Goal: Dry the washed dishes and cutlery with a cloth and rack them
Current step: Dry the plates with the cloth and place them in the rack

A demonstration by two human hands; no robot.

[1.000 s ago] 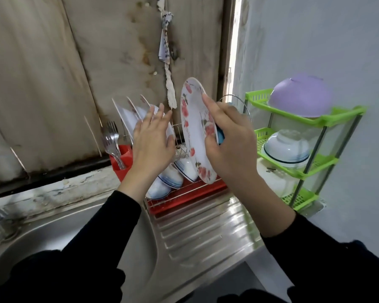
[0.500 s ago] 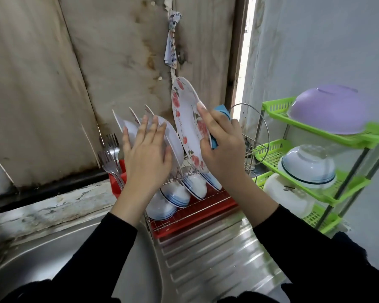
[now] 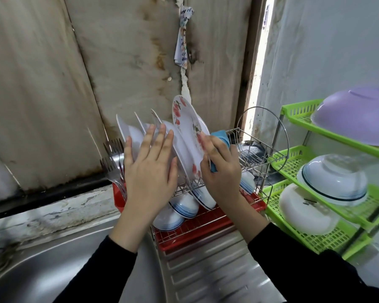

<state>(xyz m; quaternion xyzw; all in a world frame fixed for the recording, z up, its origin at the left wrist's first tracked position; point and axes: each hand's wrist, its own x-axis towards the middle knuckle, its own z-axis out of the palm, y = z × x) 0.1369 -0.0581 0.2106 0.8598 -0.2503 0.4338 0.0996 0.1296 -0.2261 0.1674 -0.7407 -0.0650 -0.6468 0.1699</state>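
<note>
The flowered plate (image 3: 187, 136) stands on its edge over the rack (image 3: 208, 228), its top leaning left toward the white plates (image 3: 130, 133) already in their slots. The right hand (image 3: 221, 169) grips its right rim, with the blue cloth (image 3: 221, 137) caught under the fingers. The left hand (image 3: 150, 169) lies flat, fingers straight, and presses on the white plates. I judge the plate must slide down along its tilted line into the slot between both hands.
</note>
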